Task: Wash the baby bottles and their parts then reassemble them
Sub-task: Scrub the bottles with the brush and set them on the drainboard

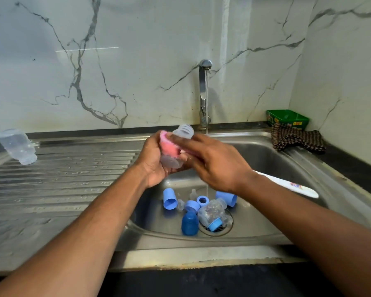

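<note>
The left hand holds a clear bottle while the right hand rubs it with a pink sponge. One bottle lies on the counter, maybe washed. Many blue parts still wait in the sink.

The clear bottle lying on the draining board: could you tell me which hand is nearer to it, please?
Left. The left hand, holding a bottle and pink sponge over the sink's left edge, is closer to the clear bottle. The right hand is farther right, over the basin.
</note>
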